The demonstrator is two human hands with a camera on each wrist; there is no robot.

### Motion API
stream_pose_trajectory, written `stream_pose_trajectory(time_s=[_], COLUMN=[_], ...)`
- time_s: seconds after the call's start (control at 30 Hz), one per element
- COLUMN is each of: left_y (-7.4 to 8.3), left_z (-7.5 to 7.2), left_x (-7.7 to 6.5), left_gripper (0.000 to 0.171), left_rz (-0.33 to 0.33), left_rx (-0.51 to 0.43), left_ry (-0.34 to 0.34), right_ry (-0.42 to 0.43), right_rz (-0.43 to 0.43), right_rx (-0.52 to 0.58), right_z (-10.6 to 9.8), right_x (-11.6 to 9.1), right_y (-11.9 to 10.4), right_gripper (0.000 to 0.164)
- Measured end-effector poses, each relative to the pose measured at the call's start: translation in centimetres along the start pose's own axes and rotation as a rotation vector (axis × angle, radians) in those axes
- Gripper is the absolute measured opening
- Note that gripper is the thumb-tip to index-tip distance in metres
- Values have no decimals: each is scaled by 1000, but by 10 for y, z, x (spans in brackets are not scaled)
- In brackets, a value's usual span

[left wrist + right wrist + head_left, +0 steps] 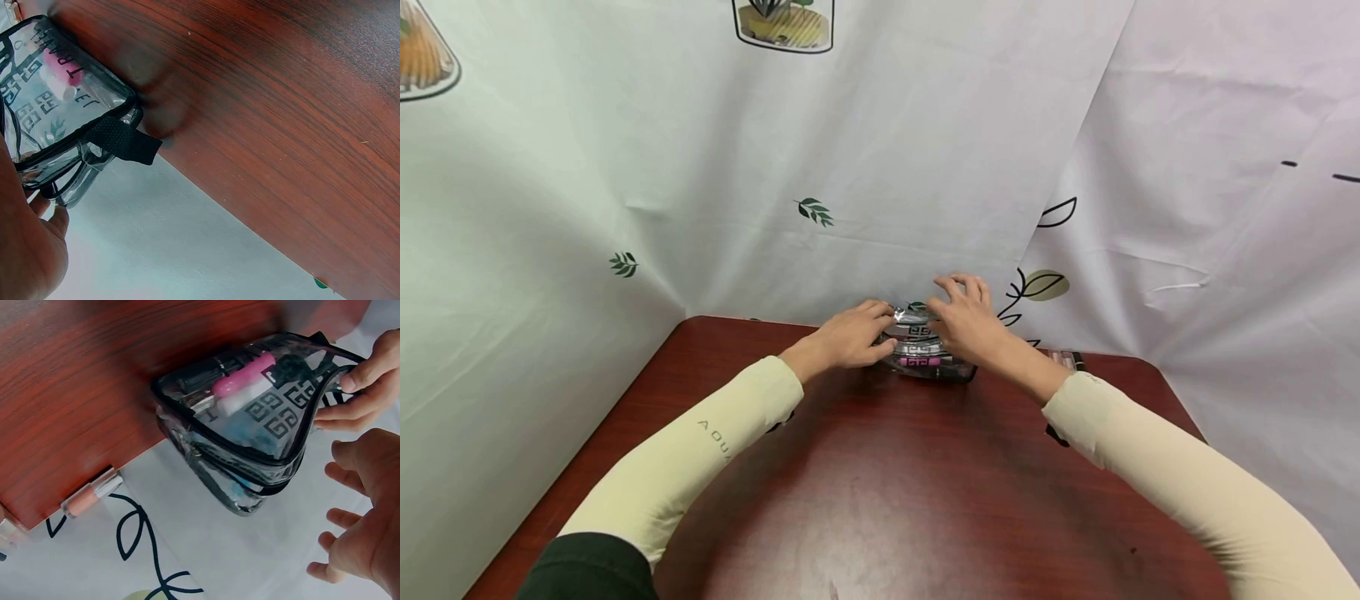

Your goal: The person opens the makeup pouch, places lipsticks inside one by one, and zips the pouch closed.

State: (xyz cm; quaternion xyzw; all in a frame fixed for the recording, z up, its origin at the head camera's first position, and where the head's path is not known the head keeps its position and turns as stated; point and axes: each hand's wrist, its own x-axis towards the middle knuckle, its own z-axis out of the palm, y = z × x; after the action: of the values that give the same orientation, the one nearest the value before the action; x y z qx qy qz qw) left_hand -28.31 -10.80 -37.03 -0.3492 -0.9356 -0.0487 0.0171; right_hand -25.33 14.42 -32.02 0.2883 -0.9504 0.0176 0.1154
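A clear zippered cosmetic pouch (917,372) with black piping and black printed lettering stands at the table's far edge. My left hand (852,335) pinches its upper rim, thumb on one side and fingers on the other, as the right wrist view shows. Through the clear wall I see a pink tube (245,375), a white item (244,395) and dark items. A black fabric tab (128,141) sticks out from one end. My right hand (370,512) hovers beside the pouch, fingers spread and loosely bent, holding nothing.
A small peach-coloured tube with a clear cap (94,494) lies at the table's far edge, right of the pouch. Another clear item (9,530) is partly visible beyond it. A white printed curtain (887,150) hangs right behind the dark red wooden table (880,500).
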Motion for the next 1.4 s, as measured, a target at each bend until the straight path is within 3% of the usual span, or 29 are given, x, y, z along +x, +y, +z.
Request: stream_pose_trajectory(time_s=[0.8, 1.4], left_y=[0, 0], left_z=[-2, -1], left_x=[1, 2], left_gripper=[62, 63], left_rz=[3, -2], left_rx=[-9, -17], left_ry=[8, -7], right_ry=[42, 40], right_rz=[57, 130], right_rx=[68, 18], right_z=[-5, -12], right_x=[-18, -38], right_y=[43, 78], right_gripper=[18, 20])
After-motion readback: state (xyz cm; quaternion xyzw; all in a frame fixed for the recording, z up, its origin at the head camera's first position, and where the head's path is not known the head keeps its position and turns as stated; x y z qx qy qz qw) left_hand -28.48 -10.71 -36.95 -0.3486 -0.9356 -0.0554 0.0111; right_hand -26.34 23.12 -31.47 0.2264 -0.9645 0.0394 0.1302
